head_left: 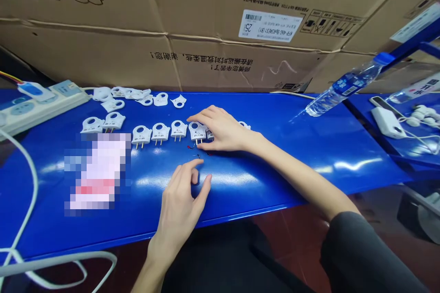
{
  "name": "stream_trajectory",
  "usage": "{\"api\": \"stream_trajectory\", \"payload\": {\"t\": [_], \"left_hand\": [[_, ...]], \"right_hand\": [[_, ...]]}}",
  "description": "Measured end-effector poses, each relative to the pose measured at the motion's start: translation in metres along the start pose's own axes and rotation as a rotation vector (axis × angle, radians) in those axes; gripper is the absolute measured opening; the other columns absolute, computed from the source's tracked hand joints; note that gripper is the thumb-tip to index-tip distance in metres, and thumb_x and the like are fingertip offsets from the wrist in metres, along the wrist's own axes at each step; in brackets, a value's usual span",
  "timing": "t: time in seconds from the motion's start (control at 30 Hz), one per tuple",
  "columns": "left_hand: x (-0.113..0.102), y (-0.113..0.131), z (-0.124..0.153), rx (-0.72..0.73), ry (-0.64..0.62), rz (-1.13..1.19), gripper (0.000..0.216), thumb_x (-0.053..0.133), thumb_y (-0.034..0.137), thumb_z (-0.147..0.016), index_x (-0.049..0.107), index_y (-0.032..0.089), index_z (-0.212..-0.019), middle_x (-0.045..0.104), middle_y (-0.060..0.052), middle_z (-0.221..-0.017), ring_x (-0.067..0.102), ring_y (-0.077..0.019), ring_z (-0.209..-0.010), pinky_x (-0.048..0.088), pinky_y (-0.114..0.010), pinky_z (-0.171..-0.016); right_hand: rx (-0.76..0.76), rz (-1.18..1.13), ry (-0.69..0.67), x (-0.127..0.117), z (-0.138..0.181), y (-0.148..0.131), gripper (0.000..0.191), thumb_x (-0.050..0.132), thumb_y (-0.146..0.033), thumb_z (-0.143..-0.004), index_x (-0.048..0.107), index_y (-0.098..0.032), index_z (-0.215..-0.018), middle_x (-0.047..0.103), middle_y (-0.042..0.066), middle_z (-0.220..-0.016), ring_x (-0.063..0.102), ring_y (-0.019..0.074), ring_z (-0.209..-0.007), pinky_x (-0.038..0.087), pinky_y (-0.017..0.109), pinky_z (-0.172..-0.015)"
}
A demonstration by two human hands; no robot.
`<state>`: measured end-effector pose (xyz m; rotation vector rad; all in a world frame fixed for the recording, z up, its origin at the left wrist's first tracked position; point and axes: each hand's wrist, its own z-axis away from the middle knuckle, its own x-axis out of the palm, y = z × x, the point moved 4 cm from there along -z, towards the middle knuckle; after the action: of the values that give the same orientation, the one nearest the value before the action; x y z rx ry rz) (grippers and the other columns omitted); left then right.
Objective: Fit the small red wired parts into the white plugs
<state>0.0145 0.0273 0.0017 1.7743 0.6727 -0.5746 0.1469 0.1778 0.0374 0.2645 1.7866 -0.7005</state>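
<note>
A row of white plug halves with brass pins (160,133) lies on the blue table (309,146). My right hand (223,129) rests flat over the right end of the row, fingers stretched out, touching one plug half (197,132). My left hand (180,201) is nearer the front edge, its thumb and forefinger pinched on a tiny dark wire part (196,157). A small red bit (189,147) lies between the hands. More white plug shells (137,95) are heaped at the back left.
A white power strip (37,100) and white cables (24,219) are at the left. A blurred-out patch (98,171) lies front left. A water bottle (343,89) leans at the right, with a white charger (388,122) beyond. Cardboard boxes (206,23) wall the back.
</note>
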Motion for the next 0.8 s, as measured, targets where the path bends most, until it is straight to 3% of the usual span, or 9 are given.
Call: {"api": "stream_trajectory", "payload": {"t": [0.17,0.33,0.57,0.7,0.8], "left_hand": [[-0.007,0.005,0.000,0.031,0.084,0.013,0.017,0.057,0.024,-0.102,0.059,0.022,-0.118,0.047,0.004,-0.081,0.052,-0.0142,-0.075,0.047,-0.028,-0.075],[-0.009,0.008,-0.002,0.058,0.082,0.016,0.012,0.056,0.018,-0.101,0.062,0.022,-0.110,0.047,0.003,-0.080,0.051,-0.0136,-0.074,0.045,-0.028,-0.072],[0.000,0.004,-0.001,0.045,-0.021,0.016,0.012,0.053,0.019,-0.102,0.061,0.023,-0.110,0.052,0.002,-0.087,0.054,-0.0136,-0.078,0.046,-0.028,-0.074],[0.001,0.003,-0.002,0.041,-0.024,0.007,0.012,0.054,0.021,-0.103,0.061,0.023,-0.112,0.053,0.002,-0.088,0.054,-0.0143,-0.079,0.046,-0.028,-0.075],[0.000,0.004,-0.002,0.035,-0.024,0.012,0.012,0.054,0.021,-0.103,0.062,0.023,-0.112,0.052,0.002,-0.088,0.054,-0.0140,-0.079,0.046,-0.028,-0.076]], "right_hand": [[-0.007,-0.077,0.015,-0.012,0.033,-0.014,0.061,0.073,-0.050,-0.089,0.056,-0.020,-0.140,0.065,0.014,-0.131,0.054,0.0337,-0.123,0.042,0.052,-0.109],[-0.050,-0.102,-0.041,-0.003,0.064,-0.030,0.068,0.075,-0.057,-0.088,0.055,-0.020,-0.142,0.066,0.014,-0.133,0.054,0.0334,-0.126,0.035,0.054,-0.116],[-0.105,-0.082,-0.080,0.011,0.067,-0.035,0.073,0.069,-0.060,-0.092,0.054,-0.014,-0.147,0.065,0.018,-0.135,0.053,0.0348,-0.127,0.038,0.054,-0.113],[-0.070,-0.114,-0.089,0.003,0.068,-0.032,0.080,0.071,-0.066,-0.090,0.051,-0.019,-0.151,0.064,0.016,-0.137,0.054,0.0333,-0.126,0.043,0.051,-0.110],[-0.037,-0.117,-0.080,-0.005,0.069,-0.029,0.068,0.064,-0.064,-0.096,0.055,-0.022,-0.150,0.063,0.014,-0.136,0.056,0.0305,-0.123,0.048,0.046,-0.103]]}}
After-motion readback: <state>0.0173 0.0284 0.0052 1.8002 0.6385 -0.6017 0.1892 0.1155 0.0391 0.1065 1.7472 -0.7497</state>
